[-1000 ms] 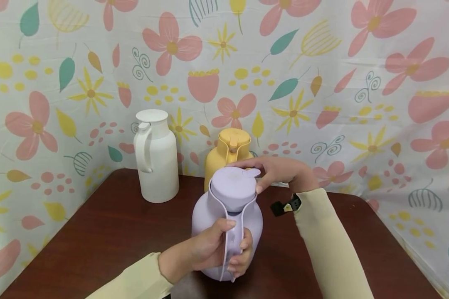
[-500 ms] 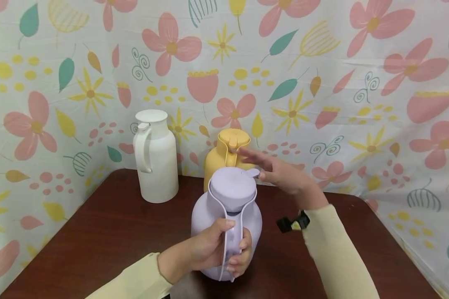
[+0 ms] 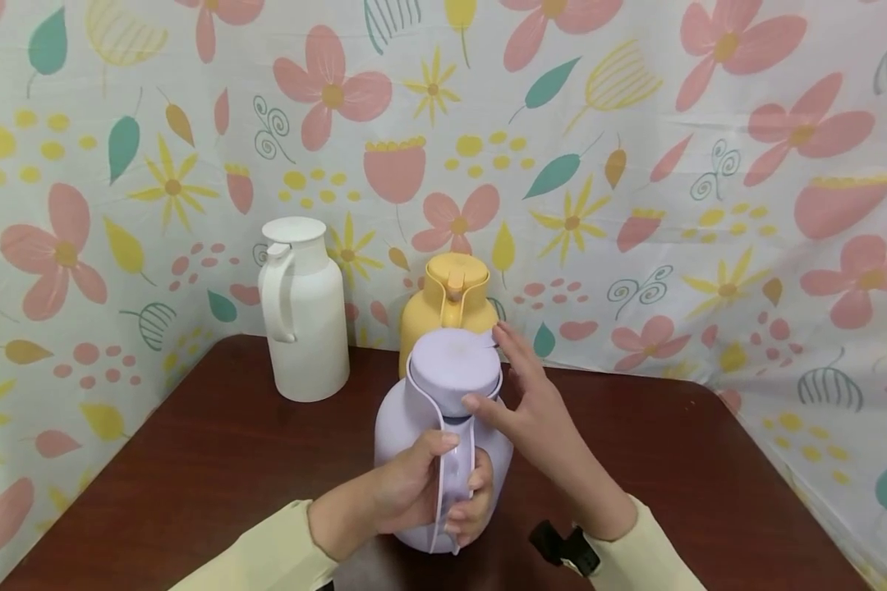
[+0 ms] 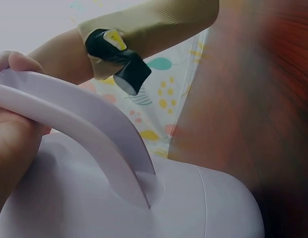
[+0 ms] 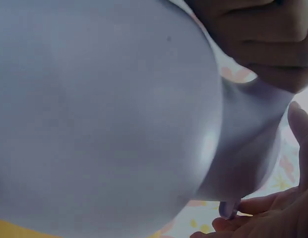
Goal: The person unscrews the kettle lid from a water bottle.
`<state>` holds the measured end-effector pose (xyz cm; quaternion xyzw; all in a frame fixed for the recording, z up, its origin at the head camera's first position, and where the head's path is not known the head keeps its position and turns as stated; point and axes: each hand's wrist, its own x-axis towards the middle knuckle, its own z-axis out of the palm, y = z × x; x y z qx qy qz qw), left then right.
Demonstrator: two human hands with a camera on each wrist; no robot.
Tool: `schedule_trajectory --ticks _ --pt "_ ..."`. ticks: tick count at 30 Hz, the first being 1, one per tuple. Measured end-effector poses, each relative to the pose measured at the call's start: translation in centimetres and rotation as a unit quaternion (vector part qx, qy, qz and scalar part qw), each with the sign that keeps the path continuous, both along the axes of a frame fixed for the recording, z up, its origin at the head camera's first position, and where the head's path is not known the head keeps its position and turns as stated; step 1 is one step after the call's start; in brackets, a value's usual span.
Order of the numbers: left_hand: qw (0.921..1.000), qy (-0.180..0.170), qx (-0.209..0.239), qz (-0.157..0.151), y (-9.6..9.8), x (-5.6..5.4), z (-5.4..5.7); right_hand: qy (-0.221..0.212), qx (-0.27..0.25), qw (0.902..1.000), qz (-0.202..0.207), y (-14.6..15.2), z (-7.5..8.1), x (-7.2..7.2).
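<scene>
A lilac, round-bellied vacuum jug stands on the table, its ribbed handle facing me. My left hand grips that handle, thumb on top and fingers wrapped round it. On the jug's neck sits a round lilac lid with a small tab at its far right. Around the lid's right side is my right hand, fingers fairly straight and spread. Its fingertips touch the tab in the right wrist view, while the thumb lies close to the lid's near edge with a narrow gap.
Just behind the lilac jug stands a yellow jug, partly hidden. A white jug is at the back left. The dark reddish-brown table backs onto a flower-patterned curtain.
My right hand left the lid's far right, lifted slightly away, then came back with the wrist lower and the thumb nearer me. The left hand keeps its hold on the handle.
</scene>
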<state>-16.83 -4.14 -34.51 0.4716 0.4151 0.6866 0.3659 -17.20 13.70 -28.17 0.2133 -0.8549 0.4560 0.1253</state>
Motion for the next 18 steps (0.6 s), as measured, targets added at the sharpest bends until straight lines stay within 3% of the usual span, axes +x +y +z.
schedule_trajectory --ticks 11,15,18 --pt "1.0 -0.005 0.002 -0.002 0.0 0.0 0.0 -0.044 0.024 0.9986 0.02 -0.4 0.6 -1.9" --pt "1.0 -0.009 0.002 -0.004 -0.1 0.0 -0.1 -0.052 0.013 0.9935 0.101 0.6 0.5 -3.6" --pt "0.9999 -0.013 0.005 -0.009 0.0 0.1 -0.1 -0.071 0.007 0.9786 0.193 1.6 0.6 -5.3"
